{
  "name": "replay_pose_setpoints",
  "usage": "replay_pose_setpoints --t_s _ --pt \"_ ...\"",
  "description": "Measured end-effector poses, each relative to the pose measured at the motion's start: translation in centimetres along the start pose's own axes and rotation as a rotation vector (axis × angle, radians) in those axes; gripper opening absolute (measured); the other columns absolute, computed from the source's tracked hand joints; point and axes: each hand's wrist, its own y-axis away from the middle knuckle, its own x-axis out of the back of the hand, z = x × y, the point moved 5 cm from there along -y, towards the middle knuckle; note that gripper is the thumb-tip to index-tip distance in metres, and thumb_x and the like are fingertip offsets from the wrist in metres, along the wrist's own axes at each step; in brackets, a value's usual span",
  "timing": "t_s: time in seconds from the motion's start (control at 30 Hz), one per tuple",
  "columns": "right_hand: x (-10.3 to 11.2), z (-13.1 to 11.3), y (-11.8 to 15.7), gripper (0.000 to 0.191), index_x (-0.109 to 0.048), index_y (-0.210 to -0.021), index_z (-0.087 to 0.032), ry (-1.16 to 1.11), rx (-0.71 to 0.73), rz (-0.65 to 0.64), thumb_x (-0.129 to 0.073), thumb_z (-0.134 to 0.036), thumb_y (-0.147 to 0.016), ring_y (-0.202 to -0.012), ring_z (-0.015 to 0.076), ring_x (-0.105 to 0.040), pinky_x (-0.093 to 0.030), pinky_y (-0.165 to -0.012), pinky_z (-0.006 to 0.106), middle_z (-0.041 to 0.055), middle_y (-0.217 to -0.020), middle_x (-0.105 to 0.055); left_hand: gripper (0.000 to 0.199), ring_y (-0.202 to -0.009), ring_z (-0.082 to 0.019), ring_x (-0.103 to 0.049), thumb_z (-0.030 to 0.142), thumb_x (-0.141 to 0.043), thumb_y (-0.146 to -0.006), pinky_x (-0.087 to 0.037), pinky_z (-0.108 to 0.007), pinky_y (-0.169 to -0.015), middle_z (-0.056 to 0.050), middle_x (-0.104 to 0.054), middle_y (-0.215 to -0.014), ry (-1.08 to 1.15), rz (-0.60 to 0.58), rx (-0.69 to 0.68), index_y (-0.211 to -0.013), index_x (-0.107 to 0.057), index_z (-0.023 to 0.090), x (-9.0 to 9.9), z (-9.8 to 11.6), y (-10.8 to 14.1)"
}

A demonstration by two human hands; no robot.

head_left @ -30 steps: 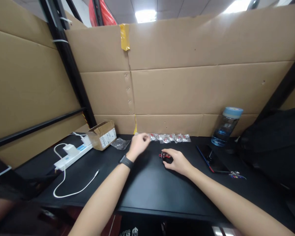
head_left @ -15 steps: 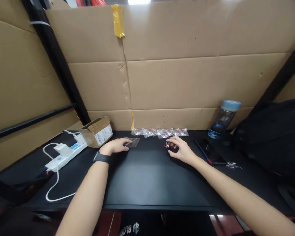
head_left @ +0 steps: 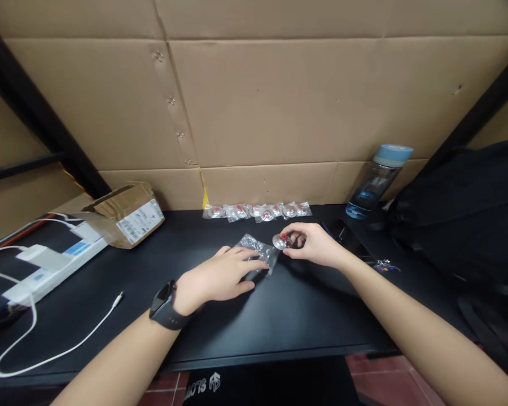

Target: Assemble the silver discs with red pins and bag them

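Note:
My left hand [head_left: 220,276], wearing a black watch on its wrist, lies with fingers spread over a clear plastic bag [head_left: 254,243] on the black tabletop. Between the thumb and fingers of my right hand [head_left: 311,243] is a round shiny metal disc [head_left: 278,242] with a red part at its side. The disc is tilted and close to the right edge of the bag; whether they touch I cannot tell. Behind both hands, a row of similar silver-and-red discs in clear bags [head_left: 266,213] lies along the cardboard wall.
An opened cardboard box [head_left: 139,223] and a white power strip [head_left: 55,270] with plugs and a loose white cable [head_left: 68,351] are on the left. On the right stand a blue-lidded water bottle [head_left: 375,180] and a black bag [head_left: 465,220]. A phone [head_left: 350,239] lies by my right hand.
My left hand has moved right with the plastic bag, which now lies near the disc. My right hand still holds the disc, now turned more face-up. The view has tilted down.

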Motion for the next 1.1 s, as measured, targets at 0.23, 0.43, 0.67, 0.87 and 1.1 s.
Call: replay_pose_setpoints --t_s 0.23,0.43,0.67,0.87,1.1 --pt "-0.3 -1.6 1.0 0.027 -0.075 -0.094 -0.023 0.051 0.017 -0.143 -0.079 -0.021 -0.068 -0.062 0.0131 -0.060 -0.047 -0.060 0.023 -0.0038 -0.069 -0.068 0.051 -0.153 -0.037 -0.033 0.052 -0.051 -0.102 -0.032 -0.062 -0.118 -0.004 -0.035 -0.168 0.068 -0.006 0.019 -0.152 -0.046 0.047 -1.0 0.5 -0.9" --pt "-0.4 -1.6 1.0 0.023 -0.074 -0.089 -0.023 0.239 -0.040 -0.068 -0.077 -0.018 -0.067 -0.057 0.0127 -0.058 -0.042 -0.056 0.023 -0.0045 -0.066 -0.068 0.051 -0.155 -0.041 -0.025 0.055 -0.047 -0.103 -0.032 -0.063 -0.119 -0.003 -0.029 -0.169 0.058 0.052 -0.024 -0.153 -0.044 0.048 -1.8 1.0 -1.6" --pt "-1.3 -1.3 0.7 0.025 -0.075 -0.094 -0.023 0.168 -0.027 -0.066 -0.083 -0.024 -0.070 -0.063 0.0144 -0.064 -0.046 -0.060 0.023 -0.0033 -0.069 -0.069 0.053 -0.157 -0.043 -0.017 0.054 -0.050 -0.103 -0.028 -0.068 -0.119 -0.003 -0.022 -0.172 0.091 0.027 -0.024 -0.155 -0.040 0.050 -1.9 1.0 -1.7" --pt "-1.6 -1.4 0.6 0.033 -0.074 -0.104 -0.023 0.097 0.036 -0.081 -0.085 -0.025 -0.073 -0.078 0.0178 -0.071 -0.056 -0.075 0.028 -0.0005 -0.081 -0.074 0.054 -0.157 -0.041 -0.018 0.053 -0.053 -0.102 -0.026 -0.069 -0.119 -0.001 -0.019 -0.173 0.097 0.022 -0.031 -0.154 -0.040 0.052 -1.8 0.6 -1.7" --pt "-1.2 -0.7 0.4 0.022 -0.072 -0.102 -0.020 -0.089 0.079 -0.155 -0.078 -0.022 -0.081 -0.077 0.0160 -0.073 -0.060 -0.073 0.028 0.0041 -0.098 -0.075 0.054 -0.158 -0.041 -0.015 0.052 -0.056 -0.100 -0.025 -0.068 -0.120 0.001 -0.022 -0.172 0.119 0.002 -0.032 -0.153 -0.043 0.051 -1.6 0.6 -1.7"
